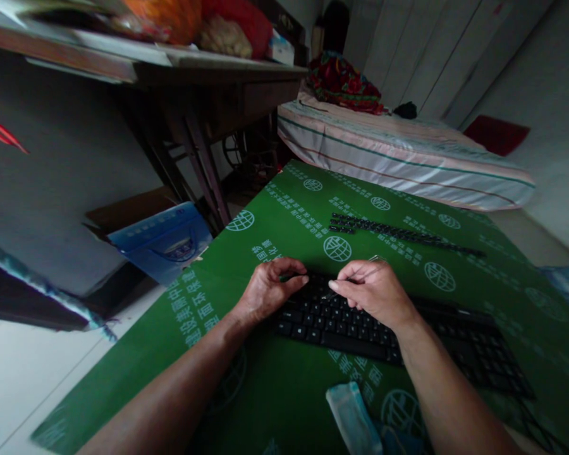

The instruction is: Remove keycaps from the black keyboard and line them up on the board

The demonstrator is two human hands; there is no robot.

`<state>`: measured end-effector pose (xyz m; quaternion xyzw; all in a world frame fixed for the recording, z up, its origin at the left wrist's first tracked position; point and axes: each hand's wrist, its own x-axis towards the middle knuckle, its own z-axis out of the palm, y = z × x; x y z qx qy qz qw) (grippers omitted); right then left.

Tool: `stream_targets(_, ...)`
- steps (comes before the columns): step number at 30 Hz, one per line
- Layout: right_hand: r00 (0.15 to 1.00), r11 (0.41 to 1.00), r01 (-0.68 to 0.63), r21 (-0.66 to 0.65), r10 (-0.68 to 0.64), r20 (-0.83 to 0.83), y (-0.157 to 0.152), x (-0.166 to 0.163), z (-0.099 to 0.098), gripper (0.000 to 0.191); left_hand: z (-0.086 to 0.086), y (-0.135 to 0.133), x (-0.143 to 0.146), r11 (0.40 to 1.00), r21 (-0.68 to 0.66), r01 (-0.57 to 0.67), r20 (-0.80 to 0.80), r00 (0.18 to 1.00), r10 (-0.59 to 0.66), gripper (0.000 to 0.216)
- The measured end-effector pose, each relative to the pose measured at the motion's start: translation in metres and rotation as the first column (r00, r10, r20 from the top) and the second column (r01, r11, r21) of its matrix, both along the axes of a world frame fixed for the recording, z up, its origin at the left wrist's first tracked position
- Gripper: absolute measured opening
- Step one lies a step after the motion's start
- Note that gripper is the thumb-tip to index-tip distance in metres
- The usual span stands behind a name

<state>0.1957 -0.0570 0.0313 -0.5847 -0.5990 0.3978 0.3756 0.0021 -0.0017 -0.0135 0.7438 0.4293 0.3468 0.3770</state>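
A black keyboard (355, 328) lies on the green printed board, partly covered by my hands and right forearm. My left hand (272, 287) is at its upper left corner, fingers curled and thumb close to the fingertips, gripping the keyboard's edge. Over the upper key rows, my right hand (372, 287) pinches a thin wire tool (377, 258). One end of the wire shows above the knuckles; the other points down at the keys. Several loose black keycaps (384, 229) lie in rows beyond the keyboard.
The green board (265, 215) carries white globe prints. Near its front lies a pale blue folded cloth or packet (353, 417). A blue paper bag (165, 243) stands on the floor at left, below a wooden table (218, 76) with bags on top. A bed (408, 151) stands behind.
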Motion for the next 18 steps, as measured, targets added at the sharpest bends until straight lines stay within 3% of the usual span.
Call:
stream_targets(10,0.985,0.991,-0.015,0.135,-0.008,0.174,-0.002,-0.009,-0.005,0.016,-0.002,0.0,-0.001,0.999,0.032,0.022,-0.028,0.999,-0.022,0.016)
stream_targets(18,0.876,0.955,-0.075,0.285,-0.073,0.476,-0.005,-0.022,-0.006,0.012,0.001,-0.002,0.001,0.997,0.071,0.014,-0.069,0.998,-0.009,0.015)
